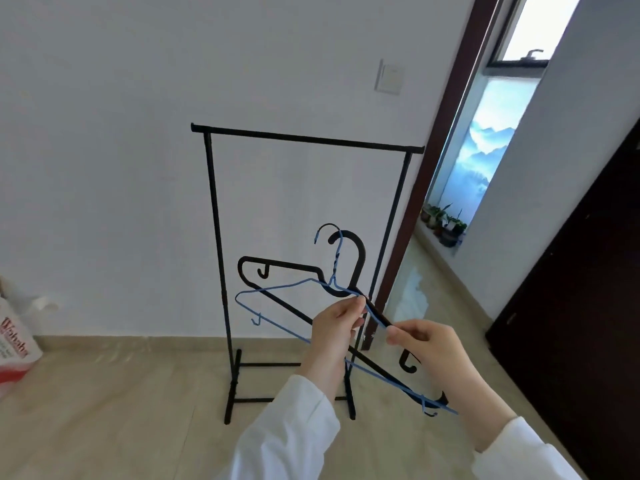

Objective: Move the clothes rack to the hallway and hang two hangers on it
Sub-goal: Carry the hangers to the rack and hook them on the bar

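A black clothes rack [308,137] stands on the wooden floor against the white wall, its top bar bare. In front of it I hold two hangers together, tilted down to the right: a thick black hanger [277,266] and a thin blue wire hanger [277,288]. Their hooks point up, below the rack's bar. My left hand [334,327] pinches the hangers near the neck. My right hand [429,348] grips the right shoulder of the black hanger. White sleeves cover both arms.
A doorway with a dark brown frame [433,161] opens at the right, with small potted plants [443,223] on a sill beyond. A dark door [581,289] stands at far right. A red and white bag [14,348] sits at the left on the floor.
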`<state>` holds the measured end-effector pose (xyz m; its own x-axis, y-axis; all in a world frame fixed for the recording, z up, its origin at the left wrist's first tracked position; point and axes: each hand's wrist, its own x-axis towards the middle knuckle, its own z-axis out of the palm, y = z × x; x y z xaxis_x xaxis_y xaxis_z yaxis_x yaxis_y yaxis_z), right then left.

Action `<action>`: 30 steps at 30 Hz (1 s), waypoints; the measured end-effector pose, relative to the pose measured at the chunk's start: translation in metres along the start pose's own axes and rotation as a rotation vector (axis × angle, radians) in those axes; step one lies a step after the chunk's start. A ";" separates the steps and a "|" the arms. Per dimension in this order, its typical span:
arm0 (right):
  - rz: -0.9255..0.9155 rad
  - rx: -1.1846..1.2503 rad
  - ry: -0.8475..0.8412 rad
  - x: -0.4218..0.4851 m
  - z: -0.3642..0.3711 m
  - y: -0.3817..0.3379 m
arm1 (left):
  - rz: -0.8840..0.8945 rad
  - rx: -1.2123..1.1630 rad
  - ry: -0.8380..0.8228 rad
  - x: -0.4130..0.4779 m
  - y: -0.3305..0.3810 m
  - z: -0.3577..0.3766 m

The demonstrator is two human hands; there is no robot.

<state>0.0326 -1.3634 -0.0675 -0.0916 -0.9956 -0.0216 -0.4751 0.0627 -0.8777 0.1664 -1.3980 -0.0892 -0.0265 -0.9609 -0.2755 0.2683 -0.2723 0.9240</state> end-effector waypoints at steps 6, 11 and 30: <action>-0.047 0.039 0.058 0.097 -0.026 -0.005 | 0.025 -0.018 -0.002 0.085 0.041 0.041; -0.094 0.060 0.051 0.171 -0.038 -0.023 | 0.035 -0.031 0.036 0.145 0.078 0.060; -0.078 0.083 0.137 0.406 0.015 -0.100 | 0.125 0.001 0.026 0.368 0.198 0.027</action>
<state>0.0563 -1.7754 0.0039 -0.1781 -0.9780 0.1089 -0.4119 -0.0265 -0.9109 0.1837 -1.8069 -0.0001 0.0324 -0.9857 -0.1655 0.2670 -0.1510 0.9518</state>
